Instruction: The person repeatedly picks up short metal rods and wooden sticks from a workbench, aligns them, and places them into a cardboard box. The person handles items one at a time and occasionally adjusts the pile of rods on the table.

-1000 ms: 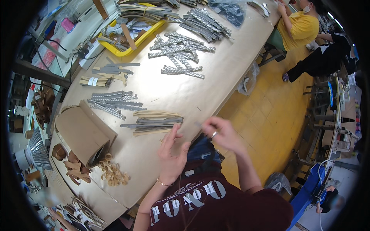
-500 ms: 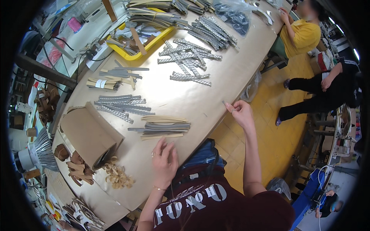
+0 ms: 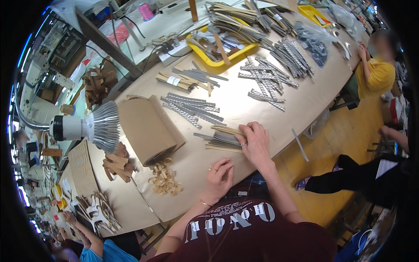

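Note:
My right hand [image 3: 257, 146] is closed around the right ends of a small stack of flat tan and grey strips [image 3: 223, 140], thumb and fingers pressing on them at the table's near edge. Just left of it, my left hand [image 3: 219, 178] rests over the table with loosely curled fingers slightly apart; nothing shows in it. A single grey strip [image 3: 300, 145] is beyond the table edge, right of my right hand, over the floor in view; whether it touches the edge I cannot tell. Grey and silver braided strips [image 3: 192, 108] lie behind the stack.
A curved brown sheet [image 3: 148, 129] stands on the table at left, beside curled tan shavings [image 3: 165, 178] and a metal-finned lamp [image 3: 104, 127]. Farther back are more braided strips [image 3: 267, 78] and a yellow tray [image 3: 220, 62]. Other people stand or sit at the right and lower left.
My right hand has come from beyond the table edge onto the strip stack, and the grey strip it pinched is out of it. The view has shifted, moving the scene rightward.

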{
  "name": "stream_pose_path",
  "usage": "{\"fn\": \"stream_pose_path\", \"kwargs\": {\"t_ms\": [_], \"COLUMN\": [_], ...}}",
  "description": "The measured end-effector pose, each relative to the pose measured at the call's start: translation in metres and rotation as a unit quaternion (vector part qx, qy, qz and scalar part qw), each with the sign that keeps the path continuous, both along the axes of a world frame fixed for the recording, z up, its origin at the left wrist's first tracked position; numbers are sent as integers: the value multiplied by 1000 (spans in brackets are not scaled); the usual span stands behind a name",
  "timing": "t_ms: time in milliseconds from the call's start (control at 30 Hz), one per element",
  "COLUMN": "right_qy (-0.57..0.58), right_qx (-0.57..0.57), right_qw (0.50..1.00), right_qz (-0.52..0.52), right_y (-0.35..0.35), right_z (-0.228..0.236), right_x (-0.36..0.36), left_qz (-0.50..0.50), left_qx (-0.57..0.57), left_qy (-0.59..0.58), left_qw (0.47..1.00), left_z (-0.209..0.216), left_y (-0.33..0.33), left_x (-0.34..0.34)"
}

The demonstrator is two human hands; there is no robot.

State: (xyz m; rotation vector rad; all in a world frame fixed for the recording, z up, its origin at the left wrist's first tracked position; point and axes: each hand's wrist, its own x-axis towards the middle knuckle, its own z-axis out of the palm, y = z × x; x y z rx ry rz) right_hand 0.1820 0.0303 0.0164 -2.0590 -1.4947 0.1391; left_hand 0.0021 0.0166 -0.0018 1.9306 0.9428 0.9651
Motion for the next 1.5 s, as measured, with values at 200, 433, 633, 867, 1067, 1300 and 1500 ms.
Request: {"fn": "stream_pose_path", "kwargs": {"t_ms": [200,433,633,867,1067,1300,1500], "right_qy": [-34,-82,-128,213,387,450,502], "right_qx": [17,149,253,56,-106,-40,-45], "right_qw": [998,985,958,970,908,882,852], "right_qz": [45,-21,-37,101,120,138,142], "right_y": [-2,-11,-13,2,1,-8,-5], "right_z": [3,19,43,65,86,107,112], "right_x": [13,7,-1,3,-4,-18,-25], "left_qz": [29,47,9,20,53,85,51], "left_qx": [14,-55,-325,-242,-223,38,224], "left_qy": [-9,-36,-241,-293,-220,-35,29], "left_qw": [999,997,915,925,948,995,973], "left_z": [7,24,50,79,81,87,88], "left_y": [6,32,46,63,73,59,65], "left_x": [-10,-6,5,7,-6,-5,-12]}}
